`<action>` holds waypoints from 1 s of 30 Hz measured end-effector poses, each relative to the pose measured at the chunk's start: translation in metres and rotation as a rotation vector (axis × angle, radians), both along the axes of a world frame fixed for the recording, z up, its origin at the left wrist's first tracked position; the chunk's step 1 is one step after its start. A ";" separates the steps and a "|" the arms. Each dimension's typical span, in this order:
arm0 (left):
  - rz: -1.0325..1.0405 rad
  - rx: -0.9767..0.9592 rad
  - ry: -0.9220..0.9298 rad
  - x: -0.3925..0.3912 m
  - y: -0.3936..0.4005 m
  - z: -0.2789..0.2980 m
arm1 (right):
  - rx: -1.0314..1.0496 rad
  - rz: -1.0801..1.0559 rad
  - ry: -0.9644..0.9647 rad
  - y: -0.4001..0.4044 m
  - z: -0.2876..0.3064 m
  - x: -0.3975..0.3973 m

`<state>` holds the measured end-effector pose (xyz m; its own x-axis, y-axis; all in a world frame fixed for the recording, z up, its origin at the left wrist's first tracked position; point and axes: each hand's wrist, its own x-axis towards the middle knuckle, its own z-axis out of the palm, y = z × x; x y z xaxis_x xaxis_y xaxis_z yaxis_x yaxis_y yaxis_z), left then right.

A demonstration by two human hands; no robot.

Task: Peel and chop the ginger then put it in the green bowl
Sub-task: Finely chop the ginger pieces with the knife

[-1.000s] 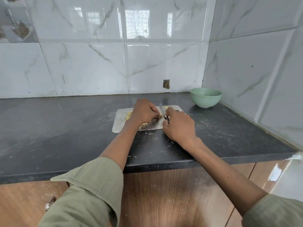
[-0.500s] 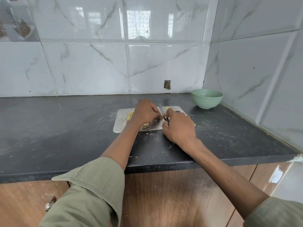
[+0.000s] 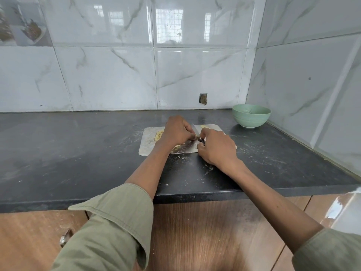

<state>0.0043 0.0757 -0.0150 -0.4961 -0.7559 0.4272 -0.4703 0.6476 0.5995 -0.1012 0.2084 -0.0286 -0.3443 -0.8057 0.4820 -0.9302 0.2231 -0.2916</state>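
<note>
Head camera looking down
It is facing forward over the worktop (image 3: 78, 153) toward the tiled corner, hands near centre.

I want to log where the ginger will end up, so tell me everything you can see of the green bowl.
The green bowl is a round, pale green bowl with faint horizontal ridges on its outer wall; it looks like plastic or ceramic, but I cannot tell which. It stands upright on the dark countertop in the back right corner, close to the tiled walls and beyond the right end of the cutting board. Neither hand touches it. A few specks show on its inner wall; the bottom is hidden.
</note>
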 end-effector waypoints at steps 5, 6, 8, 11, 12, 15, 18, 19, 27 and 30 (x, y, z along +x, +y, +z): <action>-0.015 -0.001 -0.006 0.002 0.000 0.001 | -0.026 -0.041 0.044 0.005 -0.004 0.006; -0.020 -0.005 -0.010 0.002 -0.001 0.001 | -0.027 -0.041 0.049 0.005 -0.004 0.006; -0.029 -0.006 -0.018 0.002 -0.002 0.001 | -0.032 -0.036 0.045 0.006 -0.003 0.006; -0.031 -0.001 -0.032 0.004 -0.002 0.003 | -0.035 -0.034 0.041 0.008 -0.002 0.007; -0.030 -0.001 -0.039 0.004 -0.003 0.003 | -0.030 -0.034 0.037 0.008 -0.002 0.007; -0.032 0.013 -0.048 0.003 -0.002 0.003 | -0.015 -0.040 0.036 0.007 0.002 0.009; -0.026 0.027 -0.037 0.003 -0.001 0.002 | -0.008 -0.039 0.023 0.004 0.002 0.008; -0.026 0.031 -0.036 0.003 -0.001 0.003 | -0.011 -0.036 0.008 0.005 0.001 0.006; -0.035 0.023 -0.032 0.005 0.000 0.004 | -0.075 -0.015 0.014 0.009 -0.002 0.006; -0.040 0.018 -0.027 0.005 0.001 0.004 | -0.072 -0.004 0.019 0.010 -0.002 0.007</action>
<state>0.0090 0.0764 -0.0114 -0.5369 -0.7426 0.4004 -0.4603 0.6556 0.5986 -0.0937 0.2180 -0.0309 -0.3379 -0.7669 0.5455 -0.9348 0.2061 -0.2893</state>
